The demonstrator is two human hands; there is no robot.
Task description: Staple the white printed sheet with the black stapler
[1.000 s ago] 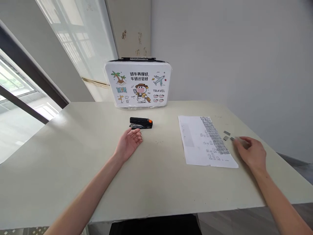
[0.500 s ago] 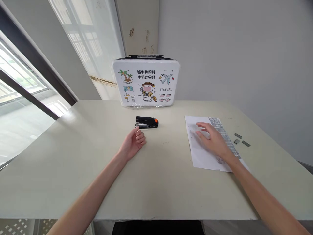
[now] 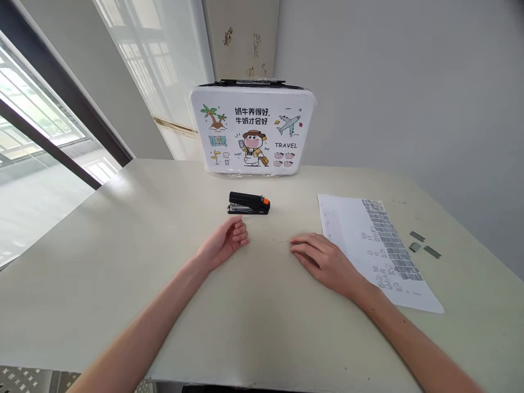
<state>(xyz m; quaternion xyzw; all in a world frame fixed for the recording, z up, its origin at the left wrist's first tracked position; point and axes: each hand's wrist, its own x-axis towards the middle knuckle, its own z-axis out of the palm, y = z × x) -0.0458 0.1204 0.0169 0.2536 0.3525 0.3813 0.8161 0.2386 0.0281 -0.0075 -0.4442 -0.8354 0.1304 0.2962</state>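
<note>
My left hand (image 3: pixel 224 243) rests on the table just in front of a black stapler (image 3: pixel 249 203) with an orange part at its right end. Its fingers are curled in, with nothing seen in them. My right hand (image 3: pixel 327 263) lies palm down on the table, left of the printed paper sheets (image 3: pixel 352 229), fingers a little apart and holding nothing. The wrist side of that hand overlaps the lower left edge of the paper. Both hands are apart from each other and from the stapler.
A white case (image 3: pixel 254 131) with cartoon prints stands upright at the back of the table (image 3: pixel 245 322). To the right of the paper lie small grey staple strips (image 3: pixel 432 251). A window is at the left, a wall behind.
My right hand has moved from above the paper leftward and down to the bare table. My left hand has stayed beside the stapler. The view has shifted slightly.
</note>
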